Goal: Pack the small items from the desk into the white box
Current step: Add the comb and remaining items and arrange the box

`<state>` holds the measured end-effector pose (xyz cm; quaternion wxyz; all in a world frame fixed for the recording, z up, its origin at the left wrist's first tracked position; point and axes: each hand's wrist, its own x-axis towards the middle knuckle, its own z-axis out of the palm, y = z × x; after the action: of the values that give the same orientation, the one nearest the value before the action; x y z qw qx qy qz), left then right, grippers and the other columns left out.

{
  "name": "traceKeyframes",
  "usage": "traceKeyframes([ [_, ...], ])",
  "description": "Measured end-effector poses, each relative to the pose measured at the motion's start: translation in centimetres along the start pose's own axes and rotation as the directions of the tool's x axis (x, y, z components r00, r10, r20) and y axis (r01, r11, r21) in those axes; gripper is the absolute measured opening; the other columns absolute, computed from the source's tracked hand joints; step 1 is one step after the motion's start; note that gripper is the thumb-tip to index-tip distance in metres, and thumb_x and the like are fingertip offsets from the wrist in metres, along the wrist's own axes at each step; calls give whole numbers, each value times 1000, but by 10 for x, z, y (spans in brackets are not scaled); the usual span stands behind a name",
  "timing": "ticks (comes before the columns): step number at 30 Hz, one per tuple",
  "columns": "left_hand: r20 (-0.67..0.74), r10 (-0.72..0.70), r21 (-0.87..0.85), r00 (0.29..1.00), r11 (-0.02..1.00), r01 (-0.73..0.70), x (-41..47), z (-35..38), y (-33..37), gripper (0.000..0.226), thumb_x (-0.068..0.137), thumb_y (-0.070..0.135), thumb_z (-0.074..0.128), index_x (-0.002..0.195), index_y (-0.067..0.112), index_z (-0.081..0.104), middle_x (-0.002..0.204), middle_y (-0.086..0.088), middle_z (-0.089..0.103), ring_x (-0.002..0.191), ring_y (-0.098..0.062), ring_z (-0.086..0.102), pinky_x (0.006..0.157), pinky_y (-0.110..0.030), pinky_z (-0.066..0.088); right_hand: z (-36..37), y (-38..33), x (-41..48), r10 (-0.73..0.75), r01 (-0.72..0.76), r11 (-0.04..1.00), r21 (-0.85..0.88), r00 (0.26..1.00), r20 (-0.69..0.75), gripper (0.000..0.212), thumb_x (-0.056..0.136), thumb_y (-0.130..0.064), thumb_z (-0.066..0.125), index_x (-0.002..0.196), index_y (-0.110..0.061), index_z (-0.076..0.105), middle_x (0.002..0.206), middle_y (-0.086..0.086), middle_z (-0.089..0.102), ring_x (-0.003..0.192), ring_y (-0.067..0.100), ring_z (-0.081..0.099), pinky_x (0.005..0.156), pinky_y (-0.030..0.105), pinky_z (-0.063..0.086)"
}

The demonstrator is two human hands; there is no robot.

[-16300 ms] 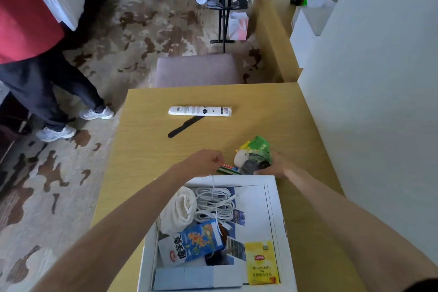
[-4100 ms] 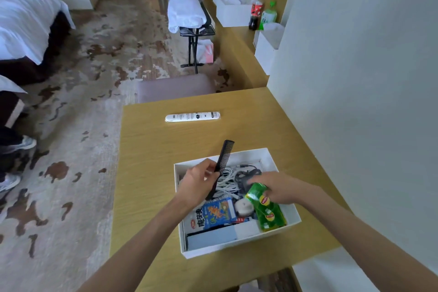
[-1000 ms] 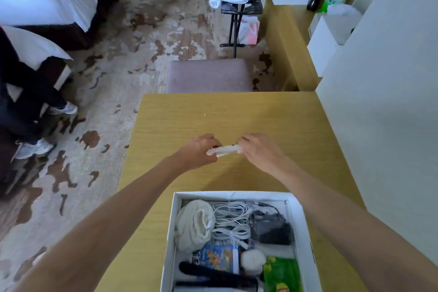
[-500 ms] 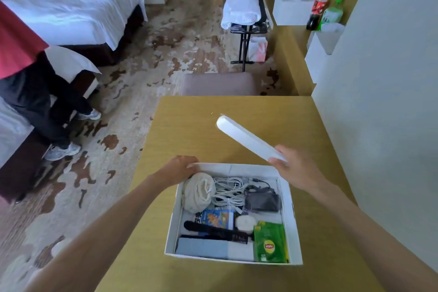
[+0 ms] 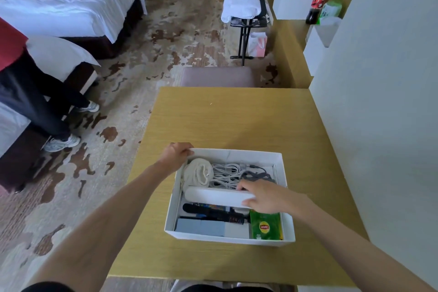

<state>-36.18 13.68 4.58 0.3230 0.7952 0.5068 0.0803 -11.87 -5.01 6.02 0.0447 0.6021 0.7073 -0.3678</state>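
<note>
The right hand [image 5: 263, 198] reaches into the white box [image 5: 288, 227] from about 4 o'clock and grips the right end of a long white remote [image 5: 215, 197], fingers curled over its top and the thumb beneath. The remote lies crosswise inside the box, roughly 9-to-3, resting over the other contents near the middle. At 12 o'clock from this hand sits a dark tangled cable [image 5: 256, 174], and at 11 o'clock a coil of white cord [image 5: 225, 174], both against the far wall of the box. At 10 o'clock, in the far-left corner, lies a rolled cream cloth [image 5: 198, 173], touching the left end of the remote. At 6 o'clock from the hand, in the near-right corner, stands a green tea packet [image 5: 265, 225]. At 8 o'clock a black comb [image 5: 213, 212] lies lengthwise beside the remote, and nearer the front wall rests a flat grey-blue pack [image 5: 201, 227].

The left hand [image 5: 176, 155] is closed on the far-left corner of the box, fingers hooked over the rim.

The box sits on the near half of the yellow wooden desk [image 5: 237, 121]. Beyond the desk at 12 o'clock a padded stool [image 5: 218, 77] is tucked in. At 9 o'clock, on the patterned carpet [image 5: 132, 92], another person's dark trouser legs and grey shoe [image 5: 61, 143] are beside a bed [image 5: 66, 9].
</note>
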Motion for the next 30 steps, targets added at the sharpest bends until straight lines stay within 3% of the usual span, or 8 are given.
traceKeyframes([
  [3,-12,27,24,1000,999,-26,1,2,-2,16,94,10,52,93,9,68,82,-6,66,72,-23,60,61,-32,47,8,-8,11,-27,29,998,-48,999,40,11,95,-40,51,95,-29,52,90,-2,62,77,17,61,74,39,51],
  [5,-22,37,34,999,999,-36,2,3,-5,17,94,10,51,95,9,68,84,-7,67,74,-24,61,61,-33,49,9,-7,14,-52,55,994,-91,998,35,21,95,-42,50,81,-26,50,86,-1,59,77,19,58,74,40,49],
  [9,-29,56,50,998,997,-54,2,4,-8,17,94,11,51,94,10,68,80,-7,67,70,-25,61,59,-32,46,5,-2,15,-56,63,995,-77,994,93,18,96,-34,53,109,-24,61,97,0,65,85,17,61,78,37,50],
  [14,-47,72,54,996,996,-69,1,4,-9,18,93,9,50,92,11,68,80,-8,68,71,-27,62,60,-35,49,-1,-3,15,-8,36,992,-121,975,224,35,95,-38,54,128,-30,55,118,1,62,101,21,59,90,44,49],
  [19,-57,52,59,997,997,-49,0,8,-11,19,93,11,48,89,17,66,74,-2,64,65,-22,58,50,-27,42,3,-9,25,-59,75,991,-113,988,141,31,94,-39,55,123,-30,58,101,-8,60,80,8,53,68,27,41],
  [23,-60,50,74,997,996,-45,1,9,-12,20,93,10,47,89,18,65,74,-1,62,64,-21,57,51,-24,38,6,-11,31,-72,72,997,-2,997,19,36,92,-35,59,128,-35,56,98,-18,58,82,2,56,72,25,43],
  [27,-61,57,70,997,996,-53,1,9,-13,20,94,11,47,87,19,64,74,-3,63,64,-23,57,53,-27,43,14,-12,29,-86,85,996,10,995,52,49,90,-33,64,137,-37,49,120,-10,65,99,9,60,87,29,49],
  [30,-63,56,69,996,996,-52,1,9,-12,18,94,13,48,88,18,64,73,-3,63,63,-23,58,54,-32,46,22,-12,24,-109,98,990,103,989,103,46,90,-28,67,134,-33,54,123,-6,65,99,9,61,85,24,47],
])
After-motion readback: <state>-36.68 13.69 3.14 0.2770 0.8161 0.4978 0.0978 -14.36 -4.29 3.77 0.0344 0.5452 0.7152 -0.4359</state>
